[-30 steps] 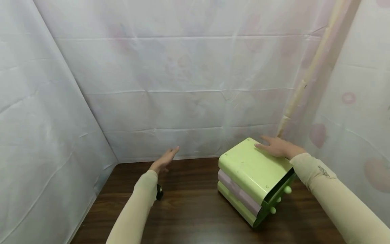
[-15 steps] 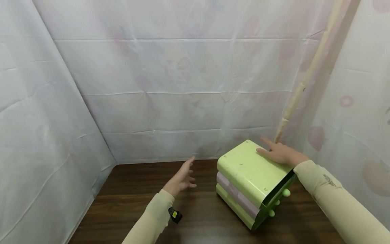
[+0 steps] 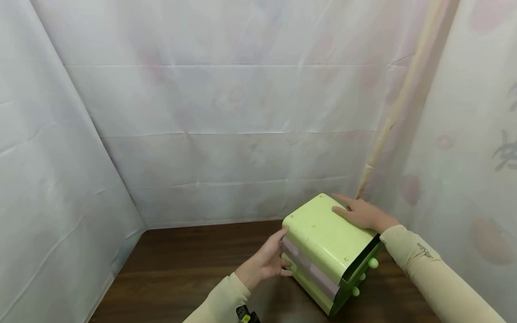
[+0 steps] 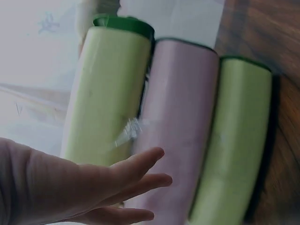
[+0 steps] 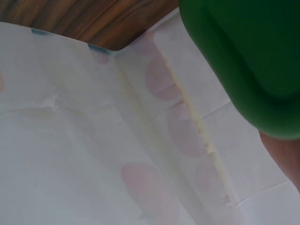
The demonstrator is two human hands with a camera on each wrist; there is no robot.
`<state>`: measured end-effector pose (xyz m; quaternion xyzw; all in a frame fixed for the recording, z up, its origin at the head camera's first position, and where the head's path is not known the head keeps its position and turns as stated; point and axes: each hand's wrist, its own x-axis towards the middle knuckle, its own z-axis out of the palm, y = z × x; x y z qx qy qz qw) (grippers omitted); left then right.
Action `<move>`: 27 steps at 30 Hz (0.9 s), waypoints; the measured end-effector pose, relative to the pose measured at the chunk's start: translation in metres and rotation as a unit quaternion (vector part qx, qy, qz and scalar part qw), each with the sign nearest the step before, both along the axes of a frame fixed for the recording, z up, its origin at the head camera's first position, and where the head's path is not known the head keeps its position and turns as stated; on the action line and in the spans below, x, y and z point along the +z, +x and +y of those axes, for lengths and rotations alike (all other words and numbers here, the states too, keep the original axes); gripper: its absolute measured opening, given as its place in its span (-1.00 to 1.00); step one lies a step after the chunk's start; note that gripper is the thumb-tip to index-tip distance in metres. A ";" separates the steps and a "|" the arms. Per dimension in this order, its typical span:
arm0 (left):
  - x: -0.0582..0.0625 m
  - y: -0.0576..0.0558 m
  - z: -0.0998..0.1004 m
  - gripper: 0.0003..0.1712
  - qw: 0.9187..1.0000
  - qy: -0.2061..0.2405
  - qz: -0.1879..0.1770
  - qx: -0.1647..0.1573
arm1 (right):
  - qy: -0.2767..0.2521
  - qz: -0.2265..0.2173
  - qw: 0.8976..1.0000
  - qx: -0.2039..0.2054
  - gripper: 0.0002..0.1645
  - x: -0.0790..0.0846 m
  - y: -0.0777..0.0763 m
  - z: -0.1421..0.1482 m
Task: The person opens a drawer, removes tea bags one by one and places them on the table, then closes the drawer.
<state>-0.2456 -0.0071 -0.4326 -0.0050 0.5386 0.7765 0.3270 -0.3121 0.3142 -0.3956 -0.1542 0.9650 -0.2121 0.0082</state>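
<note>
A small three-tier drawer box (image 3: 323,240) stands at an angle on the right of the table, pale green above and below, pinkish-purple in the middle. Its dark green front (image 5: 248,51) carries round green knobs (image 3: 373,263). My right hand (image 3: 361,214) rests along the top's right rear edge, thumb and fingers stretched out. At the box's left side is my left hand (image 3: 264,260), thumb near the top tier and fingers spread by the lower ones. In the left wrist view, the left hand's extended fingers (image 4: 136,166) overlap the top and middle tiers; clear tape joins those tiers.
The dark wooden table (image 3: 194,269) extends to the left of the box. White patterned sheets (image 3: 202,98) enclose the back and both sides. A pale pole (image 3: 381,139) runs up the back right corner, close behind the right hand.
My left hand has moved right and forward across the table to the box's left side. My right hand stays on the top of the box. The view has tilted slightly.
</note>
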 end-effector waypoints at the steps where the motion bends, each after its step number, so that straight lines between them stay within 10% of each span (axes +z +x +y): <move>1: 0.001 0.002 0.002 0.37 1.000 -0.004 0.010 -0.001 | -0.009 0.003 1.000 0.004 -0.17 -0.003 -0.001 -0.002; 13: -0.003 0.006 0.018 -0.07 0.992 -0.057 0.110 0.028 | -0.032 0.015 0.999 -0.007 -0.21 -0.016 -0.007 -0.015; 27: -0.009 0.009 0.018 0.20 0.981 -0.094 0.151 0.079 | -0.058 0.016 0.997 -0.042 -0.20 -0.012 -0.003 -0.035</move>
